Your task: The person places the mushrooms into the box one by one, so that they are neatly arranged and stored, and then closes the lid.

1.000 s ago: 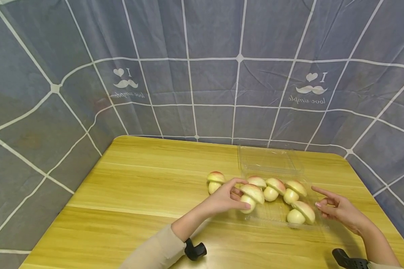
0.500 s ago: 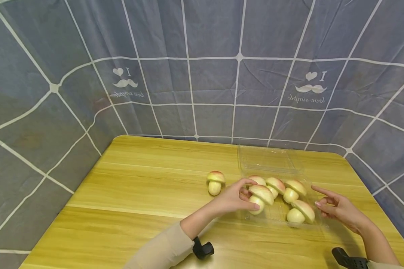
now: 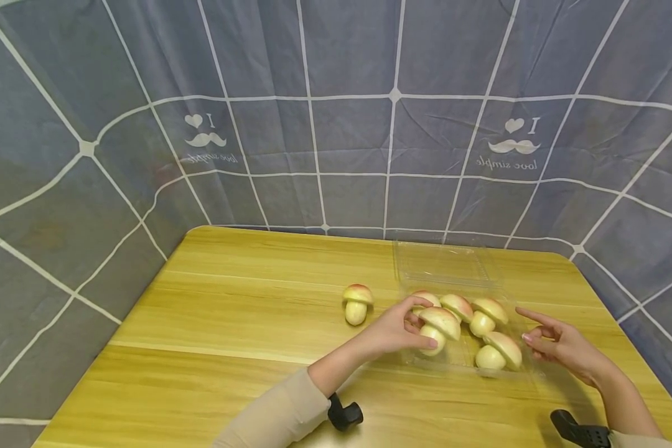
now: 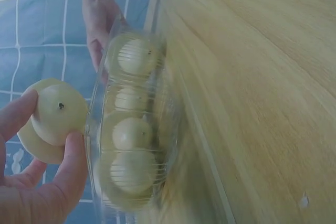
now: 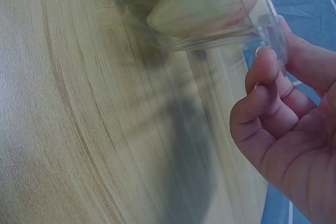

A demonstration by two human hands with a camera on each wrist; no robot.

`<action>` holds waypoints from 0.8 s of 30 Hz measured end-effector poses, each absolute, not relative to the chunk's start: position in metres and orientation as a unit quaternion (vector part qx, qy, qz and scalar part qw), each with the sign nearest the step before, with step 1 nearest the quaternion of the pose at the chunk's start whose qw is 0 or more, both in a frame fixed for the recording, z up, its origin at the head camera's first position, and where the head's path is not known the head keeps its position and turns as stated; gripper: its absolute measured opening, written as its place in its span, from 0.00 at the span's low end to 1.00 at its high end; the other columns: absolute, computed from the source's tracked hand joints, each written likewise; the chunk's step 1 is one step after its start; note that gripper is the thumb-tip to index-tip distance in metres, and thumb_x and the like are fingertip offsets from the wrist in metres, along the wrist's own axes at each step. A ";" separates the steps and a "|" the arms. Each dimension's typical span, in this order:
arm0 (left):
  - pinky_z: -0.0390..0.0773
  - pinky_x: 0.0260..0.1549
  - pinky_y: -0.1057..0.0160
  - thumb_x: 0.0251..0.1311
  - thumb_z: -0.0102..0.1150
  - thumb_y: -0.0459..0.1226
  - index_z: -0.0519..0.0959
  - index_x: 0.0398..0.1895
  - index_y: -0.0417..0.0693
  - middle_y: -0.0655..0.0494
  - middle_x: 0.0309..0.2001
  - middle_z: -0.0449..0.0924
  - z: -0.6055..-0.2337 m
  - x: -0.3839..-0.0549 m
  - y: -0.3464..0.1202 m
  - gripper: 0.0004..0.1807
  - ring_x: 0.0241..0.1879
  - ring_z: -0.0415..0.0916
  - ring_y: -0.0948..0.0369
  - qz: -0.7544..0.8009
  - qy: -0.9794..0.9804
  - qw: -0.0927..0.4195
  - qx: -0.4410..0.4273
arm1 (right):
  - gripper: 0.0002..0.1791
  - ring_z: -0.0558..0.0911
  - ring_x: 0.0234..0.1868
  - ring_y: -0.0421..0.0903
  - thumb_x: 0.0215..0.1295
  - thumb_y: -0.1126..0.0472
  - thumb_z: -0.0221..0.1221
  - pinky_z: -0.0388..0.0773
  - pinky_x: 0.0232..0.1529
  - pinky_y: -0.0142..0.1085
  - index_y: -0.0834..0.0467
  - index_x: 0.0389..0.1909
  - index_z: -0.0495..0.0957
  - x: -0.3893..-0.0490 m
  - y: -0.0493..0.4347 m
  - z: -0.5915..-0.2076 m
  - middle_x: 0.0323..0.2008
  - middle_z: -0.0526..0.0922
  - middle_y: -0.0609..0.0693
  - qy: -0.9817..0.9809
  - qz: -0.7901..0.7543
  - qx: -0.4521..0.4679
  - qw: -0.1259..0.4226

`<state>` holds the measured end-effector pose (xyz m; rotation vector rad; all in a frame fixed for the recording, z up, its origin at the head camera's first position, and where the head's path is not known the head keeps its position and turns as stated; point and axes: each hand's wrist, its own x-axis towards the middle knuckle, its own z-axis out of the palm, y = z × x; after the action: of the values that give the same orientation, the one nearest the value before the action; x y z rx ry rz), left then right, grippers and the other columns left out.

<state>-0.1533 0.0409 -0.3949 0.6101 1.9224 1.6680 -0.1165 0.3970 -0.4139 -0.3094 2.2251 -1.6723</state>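
My left hand pinches a mushroom with a pale stem and a yellow-red cap. It holds the mushroom above the left front part of a clear plastic box. In the left wrist view, this mushroom shows its stem end between thumb and fingers, just outside the box wall. Several similar mushrooms lie inside the box, one partly hidden behind the left hand. At the box's right side, my right hand pinches the rim; in the right wrist view, its fingers meet the box edge.
Left of the box, one more mushroom stands on the wooden table. The box's clear lid lies folded back toward the rear edge. A grey checked curtain hangs behind and along both sides.
The left hand has moved right with its mushroom, from the box's left edge to farther over the box. The right hand has kept its place at the box's right rim.
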 end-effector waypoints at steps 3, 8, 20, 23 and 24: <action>0.77 0.33 0.67 0.50 0.68 0.35 0.67 0.60 0.55 0.57 0.40 0.72 -0.396 -0.153 0.044 0.33 0.39 0.76 0.63 0.612 0.712 0.260 0.226 | 0.31 0.77 0.27 0.37 0.68 0.68 0.50 0.77 0.28 0.33 0.31 0.62 0.63 -0.117 0.397 -0.414 0.32 0.77 0.47 0.787 -0.584 -0.112 0.166; 0.77 0.33 0.67 0.50 0.68 0.34 0.67 0.59 0.54 0.56 0.41 0.73 -0.396 -0.153 0.048 0.32 0.38 0.77 0.65 0.610 0.712 0.262 0.230 | 0.31 0.77 0.27 0.38 0.69 0.69 0.49 0.76 0.27 0.33 0.32 0.63 0.63 -0.117 0.396 -0.414 0.32 0.77 0.48 0.786 -0.584 -0.115 0.166; 0.77 0.33 0.68 0.51 0.68 0.34 0.67 0.59 0.54 0.58 0.40 0.72 -0.396 -0.152 0.059 0.31 0.37 0.76 0.67 0.613 0.704 0.272 0.235 | 0.31 0.76 0.27 0.38 0.69 0.68 0.49 0.76 0.28 0.33 0.31 0.62 0.63 -0.117 0.397 -0.413 0.33 0.77 0.47 0.785 -0.585 -0.114 0.170; 0.76 0.33 0.68 0.51 0.68 0.34 0.67 0.59 0.53 0.58 0.40 0.72 -0.397 -0.151 0.061 0.31 0.37 0.76 0.67 0.612 0.705 0.271 0.236 | 0.31 0.76 0.27 0.38 0.69 0.68 0.49 0.75 0.26 0.33 0.31 0.62 0.63 -0.117 0.397 -0.413 0.32 0.77 0.48 0.787 -0.582 -0.119 0.167; 0.76 0.33 0.68 0.51 0.67 0.34 0.67 0.60 0.53 0.58 0.40 0.72 -0.396 -0.151 0.062 0.31 0.37 0.76 0.67 0.612 0.705 0.271 0.235 | 0.31 0.76 0.27 0.38 0.69 0.68 0.49 0.75 0.26 0.33 0.31 0.62 0.63 -0.117 0.397 -0.413 0.32 0.78 0.48 0.787 -0.582 -0.121 0.167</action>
<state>-0.1508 0.0619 -0.3965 0.6335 1.8986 1.6470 -0.1168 0.3969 -0.4133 -0.3458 2.2392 -1.6557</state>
